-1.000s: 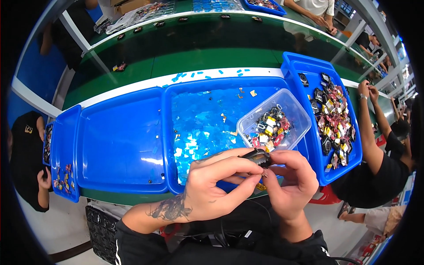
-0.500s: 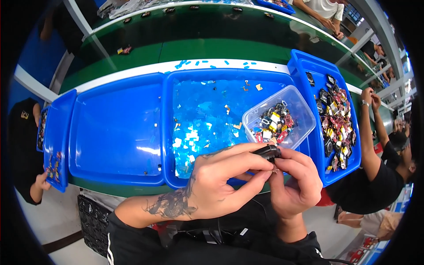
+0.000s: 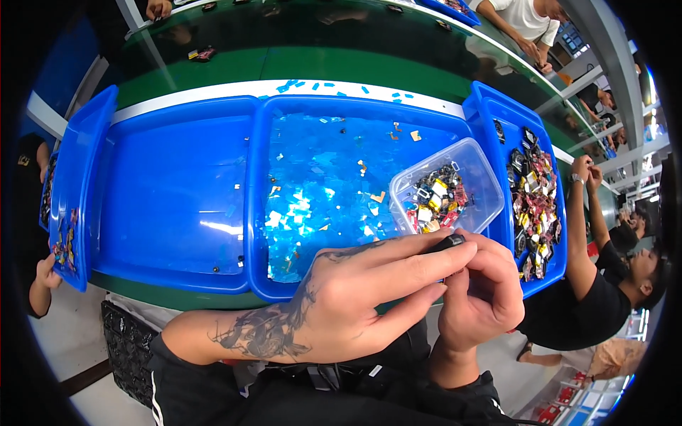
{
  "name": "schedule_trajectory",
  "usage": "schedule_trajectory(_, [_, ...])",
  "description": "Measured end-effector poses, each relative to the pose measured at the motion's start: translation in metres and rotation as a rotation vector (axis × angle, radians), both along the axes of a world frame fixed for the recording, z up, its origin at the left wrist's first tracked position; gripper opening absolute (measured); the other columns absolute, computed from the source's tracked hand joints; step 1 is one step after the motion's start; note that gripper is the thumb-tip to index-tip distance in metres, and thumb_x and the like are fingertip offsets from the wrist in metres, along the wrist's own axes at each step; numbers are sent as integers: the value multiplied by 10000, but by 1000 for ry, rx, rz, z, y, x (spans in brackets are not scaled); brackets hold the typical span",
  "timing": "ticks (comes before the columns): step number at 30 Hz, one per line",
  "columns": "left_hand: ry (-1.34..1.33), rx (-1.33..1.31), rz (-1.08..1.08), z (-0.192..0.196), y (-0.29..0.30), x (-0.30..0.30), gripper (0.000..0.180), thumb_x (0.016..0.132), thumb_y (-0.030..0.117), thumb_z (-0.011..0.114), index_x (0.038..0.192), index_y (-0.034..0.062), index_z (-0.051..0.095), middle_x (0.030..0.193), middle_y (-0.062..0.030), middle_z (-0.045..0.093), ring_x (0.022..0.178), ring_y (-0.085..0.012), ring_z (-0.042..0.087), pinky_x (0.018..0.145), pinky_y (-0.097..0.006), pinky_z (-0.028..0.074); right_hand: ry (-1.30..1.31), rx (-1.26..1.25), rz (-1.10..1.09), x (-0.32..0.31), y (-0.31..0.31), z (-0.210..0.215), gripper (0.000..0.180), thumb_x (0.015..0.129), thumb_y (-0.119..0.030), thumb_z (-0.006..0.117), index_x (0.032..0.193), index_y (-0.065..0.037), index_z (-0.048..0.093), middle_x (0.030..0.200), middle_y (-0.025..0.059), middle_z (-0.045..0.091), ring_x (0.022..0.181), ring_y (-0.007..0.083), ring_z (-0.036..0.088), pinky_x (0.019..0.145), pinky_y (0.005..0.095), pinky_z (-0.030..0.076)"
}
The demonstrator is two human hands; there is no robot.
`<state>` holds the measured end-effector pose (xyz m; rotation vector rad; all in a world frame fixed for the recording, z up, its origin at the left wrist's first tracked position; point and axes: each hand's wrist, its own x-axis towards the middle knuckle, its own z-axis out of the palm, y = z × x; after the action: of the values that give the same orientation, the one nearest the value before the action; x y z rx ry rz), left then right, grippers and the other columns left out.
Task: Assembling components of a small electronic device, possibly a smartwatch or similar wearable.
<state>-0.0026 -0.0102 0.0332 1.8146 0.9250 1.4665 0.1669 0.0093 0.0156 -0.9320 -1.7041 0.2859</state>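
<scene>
A small black rounded casing, like a watch body, is pinched between both hands above the near edge of the middle blue tray. My left hand grips it from the left with thumb and fingers. On the other side my right hand has its fingers curled against the same piece. Most of the casing is hidden by the fingers. Just beyond the hands stands a clear plastic box, tilted at an angle in the tray, with small electronic parts in it.
Blue film bits and scraps lie in the middle tray. A second blue tray adjoins it on the left. At the right, another blue tray holds piled watch-like parts. Beyond runs a green conveyor. Co-workers sit around; one hand touches the far-left tray.
The black casing has turned and is more covered by my fingers. My left fingers have shifted further over it. The whole view has moved slightly.
</scene>
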Motion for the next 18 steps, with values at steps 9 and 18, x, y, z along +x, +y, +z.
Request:
schedule_trajectory(9, [-147,-199,-44,-2,-4,9,434,831,-88,629,1241,-88,487,1188,-184,614,989,-213,672,809,-280,577,107,-164,75,6,1,8,202,673,112,718,842,48,627,876,216,691,763,205,688,645,259,562])
schedule_trajectory(18, [-173,-201,-30,2,-8,10,427,821,-92,633,1225,-85,496,1147,-179,627,988,-219,672,809,-295,582,160,-166,64,5,1,13,197,663,108,720,822,42,625,848,204,692,760,229,693,685,290,561])
